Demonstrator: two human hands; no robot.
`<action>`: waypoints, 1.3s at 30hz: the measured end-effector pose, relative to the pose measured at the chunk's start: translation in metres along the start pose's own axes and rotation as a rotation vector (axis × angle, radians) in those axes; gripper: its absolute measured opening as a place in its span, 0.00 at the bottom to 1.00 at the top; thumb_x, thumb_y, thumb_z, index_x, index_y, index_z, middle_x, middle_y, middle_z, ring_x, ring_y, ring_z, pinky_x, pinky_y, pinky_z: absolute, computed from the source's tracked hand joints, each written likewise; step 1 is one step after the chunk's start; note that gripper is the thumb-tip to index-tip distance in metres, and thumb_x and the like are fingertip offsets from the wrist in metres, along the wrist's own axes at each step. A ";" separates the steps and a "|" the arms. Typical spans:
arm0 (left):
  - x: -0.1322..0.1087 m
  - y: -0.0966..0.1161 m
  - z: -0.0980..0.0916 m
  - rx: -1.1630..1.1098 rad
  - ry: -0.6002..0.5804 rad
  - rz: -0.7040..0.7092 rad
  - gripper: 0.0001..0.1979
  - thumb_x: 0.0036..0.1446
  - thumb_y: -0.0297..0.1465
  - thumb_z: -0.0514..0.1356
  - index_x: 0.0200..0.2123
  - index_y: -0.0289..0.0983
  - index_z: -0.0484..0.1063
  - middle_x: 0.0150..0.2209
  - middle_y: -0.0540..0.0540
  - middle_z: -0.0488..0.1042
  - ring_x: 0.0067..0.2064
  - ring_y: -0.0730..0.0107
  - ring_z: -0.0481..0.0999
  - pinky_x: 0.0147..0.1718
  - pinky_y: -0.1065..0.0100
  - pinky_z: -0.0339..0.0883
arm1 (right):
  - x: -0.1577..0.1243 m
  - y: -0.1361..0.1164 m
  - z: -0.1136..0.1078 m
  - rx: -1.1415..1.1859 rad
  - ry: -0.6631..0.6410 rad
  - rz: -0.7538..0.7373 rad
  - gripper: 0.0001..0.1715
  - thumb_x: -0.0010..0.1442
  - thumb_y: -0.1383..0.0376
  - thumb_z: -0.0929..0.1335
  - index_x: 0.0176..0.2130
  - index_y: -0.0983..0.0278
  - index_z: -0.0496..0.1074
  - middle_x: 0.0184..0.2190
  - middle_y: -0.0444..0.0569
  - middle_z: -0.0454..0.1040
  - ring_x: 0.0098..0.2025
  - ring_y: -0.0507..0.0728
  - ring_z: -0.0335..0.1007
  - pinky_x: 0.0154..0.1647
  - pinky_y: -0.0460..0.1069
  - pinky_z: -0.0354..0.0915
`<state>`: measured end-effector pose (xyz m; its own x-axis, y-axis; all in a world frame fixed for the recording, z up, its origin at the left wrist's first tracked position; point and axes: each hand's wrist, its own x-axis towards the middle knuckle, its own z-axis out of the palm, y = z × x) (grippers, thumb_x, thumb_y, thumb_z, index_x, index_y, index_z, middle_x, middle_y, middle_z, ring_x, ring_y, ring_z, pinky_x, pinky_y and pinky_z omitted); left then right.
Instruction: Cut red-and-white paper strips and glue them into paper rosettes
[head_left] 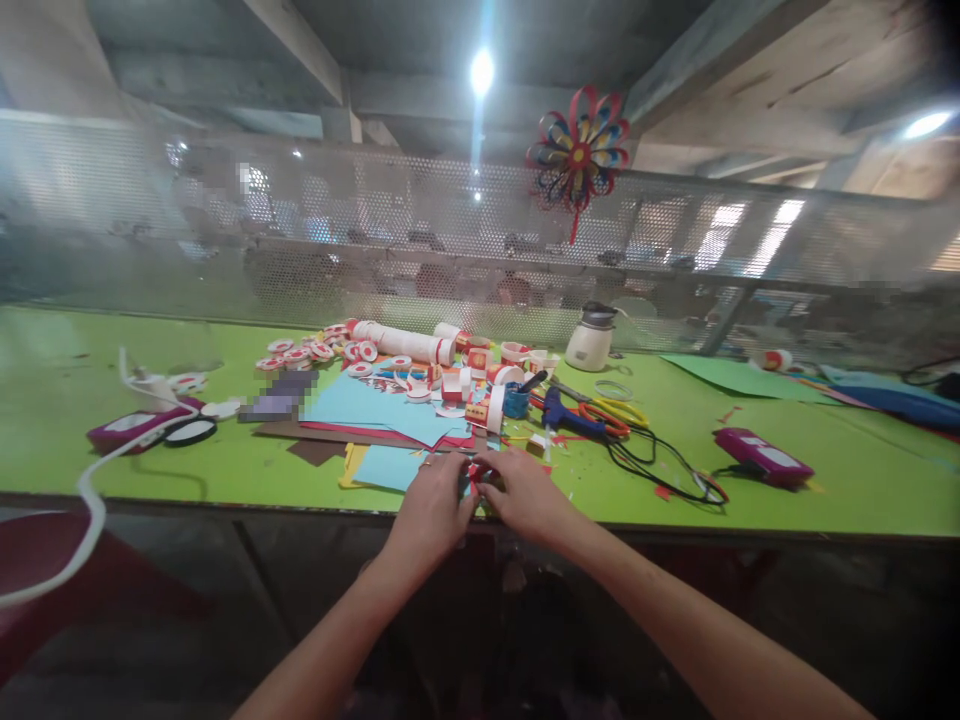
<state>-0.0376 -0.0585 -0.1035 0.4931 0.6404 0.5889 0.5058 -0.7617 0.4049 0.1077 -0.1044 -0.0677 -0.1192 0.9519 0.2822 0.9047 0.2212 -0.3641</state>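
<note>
My left hand and my right hand meet at the front edge of the green table. Between their fingertips they pinch a small red piece, which looks like paper; most of it is hidden by the fingers. Light blue paper sheets lie just beyond the hands, over red and brown ones. A red and white paper cup rests on its side behind the fingers, beside a blue pot with a dark handle sticking out. To its right lies a blue glue gun.
Orange-handled scissors, a yellow ring and a black cable lie to the right, near a purple device. Red and white discs, a white roll and a kettle stand or lie farther back. A metal mesh panel rises behind.
</note>
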 end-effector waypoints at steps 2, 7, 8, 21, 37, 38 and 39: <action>0.000 -0.001 0.001 -0.008 -0.006 0.007 0.13 0.50 0.23 0.59 0.41 0.37 0.66 0.38 0.44 0.73 0.42 0.61 0.72 0.41 0.59 0.67 | 0.000 0.001 0.003 0.039 0.024 0.022 0.16 0.57 0.68 0.66 0.46 0.64 0.72 0.42 0.52 0.76 0.45 0.58 0.68 0.45 0.50 0.61; 0.001 -0.002 -0.002 -0.035 -0.002 -0.049 0.12 0.49 0.26 0.60 0.40 0.37 0.65 0.37 0.44 0.72 0.39 0.63 0.72 0.38 0.61 0.67 | 0.001 0.005 0.002 -0.093 0.029 0.079 0.23 0.56 0.65 0.67 0.52 0.67 0.69 0.45 0.55 0.74 0.45 0.57 0.69 0.46 0.49 0.62; 0.001 -0.003 -0.002 -0.054 -0.009 -0.065 0.12 0.49 0.27 0.60 0.39 0.36 0.65 0.37 0.45 0.72 0.39 0.63 0.72 0.38 0.61 0.67 | 0.001 0.005 0.000 -0.149 0.000 0.084 0.23 0.56 0.63 0.67 0.51 0.68 0.70 0.44 0.56 0.74 0.45 0.58 0.69 0.46 0.50 0.62; 0.000 -0.003 -0.010 -0.157 -0.063 -0.158 0.18 0.46 0.22 0.56 0.43 0.34 0.64 0.37 0.42 0.74 0.40 0.63 0.74 0.41 0.60 0.67 | 0.028 -0.015 -0.014 -0.383 -0.203 0.041 0.17 0.51 0.61 0.67 0.39 0.69 0.76 0.39 0.63 0.76 0.40 0.66 0.73 0.33 0.52 0.63; 0.000 -0.003 -0.012 -0.303 0.028 -0.303 0.11 0.50 0.27 0.55 0.40 0.36 0.68 0.36 0.43 0.76 0.38 0.64 0.75 0.39 0.65 0.67 | 0.036 0.014 -0.005 -0.087 -0.101 0.147 0.03 0.43 0.70 0.69 0.20 0.66 0.72 0.21 0.49 0.75 0.27 0.56 0.69 0.24 0.46 0.55; 0.001 -0.003 -0.012 -0.322 0.033 -0.312 0.10 0.51 0.28 0.55 0.39 0.36 0.69 0.35 0.43 0.76 0.38 0.64 0.75 0.39 0.65 0.67 | 0.034 0.017 -0.005 -0.029 -0.070 0.161 0.03 0.44 0.70 0.69 0.20 0.66 0.71 0.21 0.48 0.74 0.26 0.55 0.68 0.24 0.46 0.55; 0.002 -0.004 -0.013 -0.346 0.033 -0.324 0.10 0.51 0.29 0.56 0.38 0.36 0.69 0.35 0.43 0.76 0.37 0.64 0.75 0.39 0.65 0.67 | 0.032 0.019 -0.004 0.036 -0.037 0.175 0.04 0.45 0.70 0.69 0.21 0.66 0.71 0.20 0.47 0.73 0.25 0.54 0.67 0.24 0.45 0.55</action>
<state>-0.0476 -0.0560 -0.0951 0.3234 0.8513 0.4132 0.3617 -0.5147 0.7774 0.1225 -0.0710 -0.0616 0.0229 0.9835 0.1793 0.8978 0.0587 -0.4365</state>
